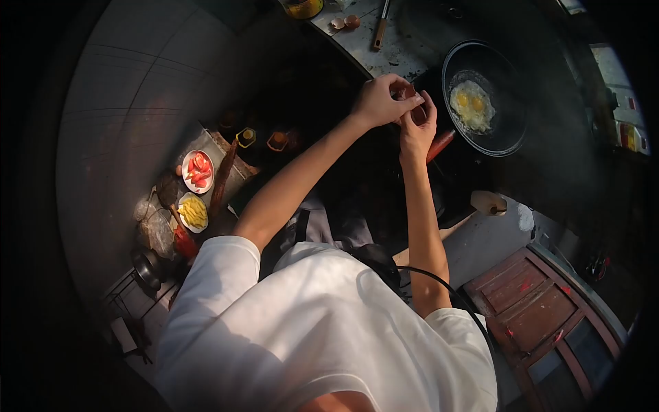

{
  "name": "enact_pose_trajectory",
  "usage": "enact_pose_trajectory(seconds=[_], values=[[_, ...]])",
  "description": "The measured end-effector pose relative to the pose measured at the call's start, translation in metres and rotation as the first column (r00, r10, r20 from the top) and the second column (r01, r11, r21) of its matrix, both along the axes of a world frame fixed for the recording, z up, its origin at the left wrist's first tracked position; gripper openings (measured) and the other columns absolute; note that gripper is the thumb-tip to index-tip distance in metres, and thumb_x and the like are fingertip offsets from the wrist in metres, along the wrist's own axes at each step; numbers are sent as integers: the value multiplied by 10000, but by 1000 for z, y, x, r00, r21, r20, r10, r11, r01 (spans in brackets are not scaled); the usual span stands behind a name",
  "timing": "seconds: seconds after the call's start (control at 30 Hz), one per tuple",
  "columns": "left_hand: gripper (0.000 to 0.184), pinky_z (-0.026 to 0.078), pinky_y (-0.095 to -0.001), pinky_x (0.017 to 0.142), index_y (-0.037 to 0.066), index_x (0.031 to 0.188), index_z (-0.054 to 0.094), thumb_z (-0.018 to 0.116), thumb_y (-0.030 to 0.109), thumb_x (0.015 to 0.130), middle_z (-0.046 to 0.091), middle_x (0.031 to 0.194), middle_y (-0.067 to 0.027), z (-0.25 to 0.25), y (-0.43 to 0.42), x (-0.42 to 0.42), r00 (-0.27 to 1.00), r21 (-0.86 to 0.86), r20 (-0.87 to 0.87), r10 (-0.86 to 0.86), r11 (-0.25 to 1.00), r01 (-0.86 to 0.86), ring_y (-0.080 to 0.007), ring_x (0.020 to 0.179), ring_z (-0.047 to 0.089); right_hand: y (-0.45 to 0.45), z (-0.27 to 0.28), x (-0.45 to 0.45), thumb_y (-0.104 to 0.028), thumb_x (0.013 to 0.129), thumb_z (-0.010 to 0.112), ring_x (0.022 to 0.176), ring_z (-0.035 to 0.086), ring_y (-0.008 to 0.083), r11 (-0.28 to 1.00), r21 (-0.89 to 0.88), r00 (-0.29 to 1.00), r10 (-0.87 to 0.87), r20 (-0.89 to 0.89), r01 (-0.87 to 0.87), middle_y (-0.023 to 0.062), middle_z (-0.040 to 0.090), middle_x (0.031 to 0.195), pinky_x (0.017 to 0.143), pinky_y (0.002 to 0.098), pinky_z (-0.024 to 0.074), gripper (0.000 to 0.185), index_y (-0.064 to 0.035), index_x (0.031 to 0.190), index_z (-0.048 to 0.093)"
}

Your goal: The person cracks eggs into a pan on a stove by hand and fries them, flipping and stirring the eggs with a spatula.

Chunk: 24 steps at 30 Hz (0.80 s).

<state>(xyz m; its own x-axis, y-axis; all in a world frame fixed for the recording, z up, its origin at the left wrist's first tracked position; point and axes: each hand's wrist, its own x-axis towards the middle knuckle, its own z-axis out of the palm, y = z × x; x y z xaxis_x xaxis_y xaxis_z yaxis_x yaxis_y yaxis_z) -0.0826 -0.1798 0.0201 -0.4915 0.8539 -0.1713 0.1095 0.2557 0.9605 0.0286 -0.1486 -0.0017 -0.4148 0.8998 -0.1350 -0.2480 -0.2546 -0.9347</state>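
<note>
Beside the pan [508, 103], the left hand [386, 103] and right hand [417, 134] pinch brown eggshell [417, 113], apparently mid-cracking, the next move calling for shell-free care over the eggs [471, 105].

Kitchen indicated: two eggs [472, 106] held in dark pan [509, 113]; cracked shells [352, 22] seen on bench [403, 58]; red pieces [199, 169] and yellow strips [194, 212] heaped on plates [186, 180].

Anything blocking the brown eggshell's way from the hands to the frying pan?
Between the eggshell and the frying pan lie only the fingers of the right hand and the pan's rim; nothing else visible. The reddish handle sits lower in the picture, off that line.
</note>
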Motion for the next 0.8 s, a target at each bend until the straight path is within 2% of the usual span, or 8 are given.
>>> enact_pose_trajectory(seconds=[0.13,0.23,0.33,0.43,0.57,0.63,0.7,0.8], values=[[457,532,-313,745,-24,991,595,756,304,717,678,864,-111,-25,-24,-34,949,84,-258,184,982,-167,-207,809,672,-16,-27,-46,-31,887,596,1042,586,184,997,-32,997,67,-36,-68,140,579,1163,883,274,478,528,16,1343,335],[558,527,-339,772,-24,1099,538,752,337,730,652,978,-168,-46,-47,-56,933,171,-223,282,954,-247,-249,889,653,-21,-56,-77,-21,886,594,1023,591,182,996,34,997,78,5,-78,142,592,1125,878,279,481,502,20,1326,355],[436,521,-326,775,-17,1041,564,701,313,791,652,949,-147,-57,-91,-76,921,106,-113,374,926,-363,-228,889,643,-7,-83,-115,-113,856,666,883,627,155,995,97,976,13,216,-35,129,618,1057,596,238,528,499,11,1266,409],[280,519,-297,729,7,923,615,651,272,837,666,828,-81,-102,-181,-89,908,-145,70,414,904,-402,-194,800,651,39,-127,-156,-231,803,737,826,641,160,957,230,897,62,437,-179,108,630,1027,563,241,512,554,-18,1230,456],[238,512,-304,720,41,926,623,625,265,844,684,840,-98,-188,-344,-102,722,-571,-58,689,571,-590,-225,814,670,90,-149,-215,-349,735,778,753,684,168,892,364,602,-139,786,-269,87,692,904,675,268,532,596,38,1126,548],[200,514,-313,693,43,932,614,632,216,834,681,841,-112,-229,-434,-116,587,-569,-279,760,361,-739,-238,803,673,117,-159,-227,-451,711,759,786,674,205,838,365,453,-163,877,-406,93,697,900,764,319,518,572,7,1031,639],[189,511,-314,664,33,946,600,645,164,818,667,802,-105,-276,-521,-138,257,-295,-498,828,116,-948,-229,747,660,132,-172,-239,-559,724,699,680,654,196,722,505,328,-387,862,-474,77,688,726,676,335,496,504,-58,781,715],[218,502,-385,653,62,981,584,626,184,805,650,815,-125,-312,-630,-200,163,-281,-602,782,-16,-959,-289,765,647,153,-182,-247,-599,651,730,679,654,230,651,489,215,-457,863,-581,111,692,748,651,378,504,588,-27,783,694]])
